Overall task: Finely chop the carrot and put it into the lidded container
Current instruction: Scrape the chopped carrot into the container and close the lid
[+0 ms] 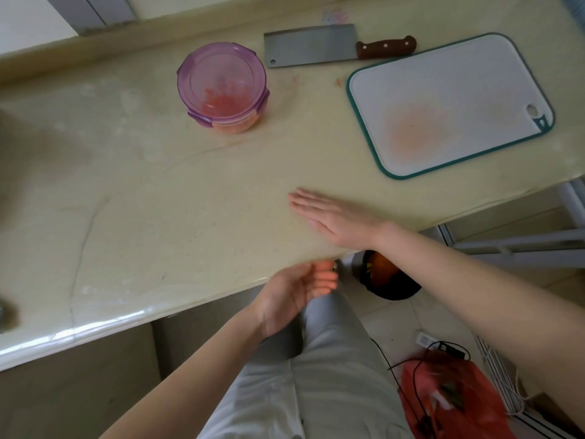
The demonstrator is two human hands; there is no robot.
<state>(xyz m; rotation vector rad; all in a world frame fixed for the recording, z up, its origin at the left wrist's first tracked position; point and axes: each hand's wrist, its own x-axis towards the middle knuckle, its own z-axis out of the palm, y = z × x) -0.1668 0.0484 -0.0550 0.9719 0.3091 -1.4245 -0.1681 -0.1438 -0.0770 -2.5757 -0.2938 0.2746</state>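
A round container (223, 87) with a purple clip-on lid stands on the beige counter (158, 201), lid on, with orange chopped carrot inside. A white cutting board (449, 103) with a teal rim lies at the right, stained orange, nothing on it. A cleaver (313, 44) with a brown handle lies behind the board. My right hand (332, 217) lies flat on the counter near the front edge, fingers straight. My left hand (300, 289) is cupped palm up just below the counter's front edge, holding nothing that I can see.
A black bin (389, 280) with orange scraps stands on the floor under the counter's edge. A red plastic bag (449, 403) and black cables lie on the floor at the right. A wall strip runs along the counter's back.
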